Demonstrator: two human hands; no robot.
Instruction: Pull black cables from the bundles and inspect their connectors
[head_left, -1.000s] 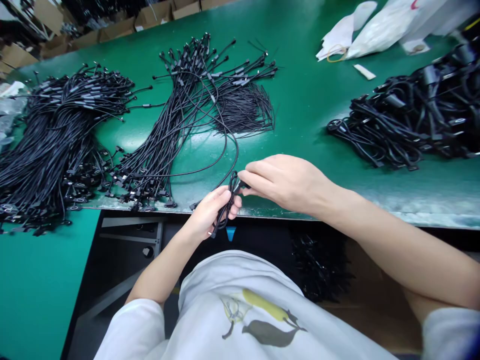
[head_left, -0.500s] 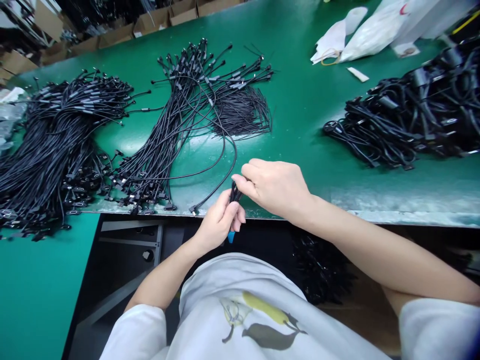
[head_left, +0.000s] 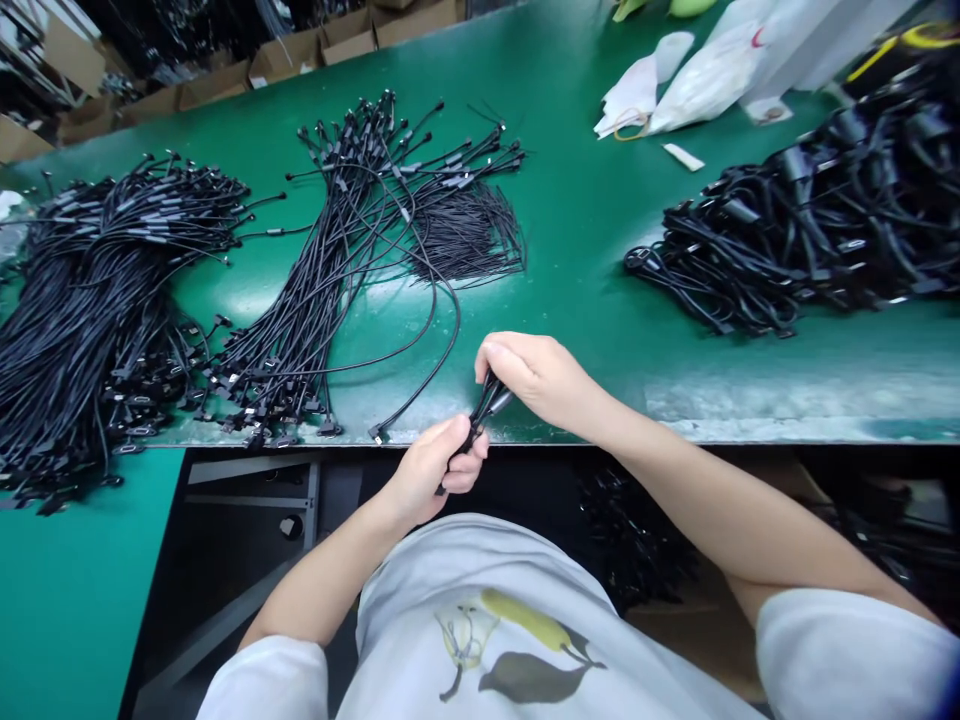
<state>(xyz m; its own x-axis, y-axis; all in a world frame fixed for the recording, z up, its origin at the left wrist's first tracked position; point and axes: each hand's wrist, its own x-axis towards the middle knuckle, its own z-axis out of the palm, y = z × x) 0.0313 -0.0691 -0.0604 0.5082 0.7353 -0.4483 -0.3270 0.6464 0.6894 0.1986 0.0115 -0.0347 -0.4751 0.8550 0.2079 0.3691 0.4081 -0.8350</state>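
Observation:
A folded black cable [head_left: 491, 397] spans the gap between my hands at the table's front edge. My left hand [head_left: 433, 465] is closed around its lower part, thumb on top. Curled over the upper end is my right hand [head_left: 536, 375], and its fingers hide that end. One loose cable from the middle cable pile [head_left: 322, 260] curves down toward my left hand, ending in a small plug [head_left: 378, 434] on the table. Short black wire ties [head_left: 469, 235] lie in a heap beside that pile.
Straight cables form a large pile [head_left: 112, 260] on the left. Bundled cables [head_left: 795, 220] are heaped on the right of the green table [head_left: 570, 230]. White plastic bags [head_left: 705, 85] and a white scrap [head_left: 683, 157] lie at the back right. Cardboard boxes [head_left: 285, 60] line the far edge.
My right hand has shifted slightly down and turned, and more of the folded cable shows between my hands. The blue thing below my left hand no longer shows. The camera view has shifted a little.

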